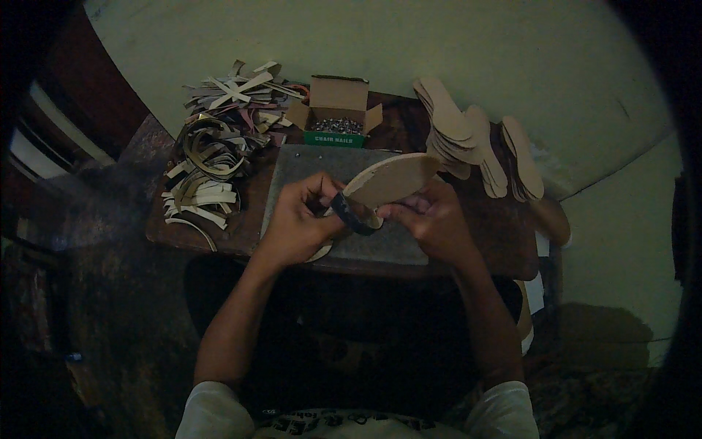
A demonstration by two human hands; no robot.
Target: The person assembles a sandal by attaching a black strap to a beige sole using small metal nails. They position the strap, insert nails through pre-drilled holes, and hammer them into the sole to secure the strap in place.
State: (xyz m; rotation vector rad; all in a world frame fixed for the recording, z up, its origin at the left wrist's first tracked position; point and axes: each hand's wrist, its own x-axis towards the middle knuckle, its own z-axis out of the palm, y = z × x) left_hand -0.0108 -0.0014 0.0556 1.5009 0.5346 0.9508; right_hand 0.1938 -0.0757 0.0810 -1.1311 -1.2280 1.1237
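Above the table's grey board, a tan insole [391,179] is held tilted between both hands. A dark strap [355,218] with a pale inner side curves in a loop at its near end. My left hand [296,227] is closed, pinching the strap and the insole's left side. My right hand [437,219] grips the insole from the right, its thumb at the strap's other end. The fingertips under the insole are hidden. Beneath my left hand shows the edge of another pale piece [320,252], mostly covered.
A grey board [292,164] lies on the brown table [497,249]. Behind it stands an open green box [334,138] of small metal nails. Cut straps [208,154] are heaped at left; tan insoles [457,132] are stacked at right. What looks like another person's limb [552,219] is beyond the right edge.
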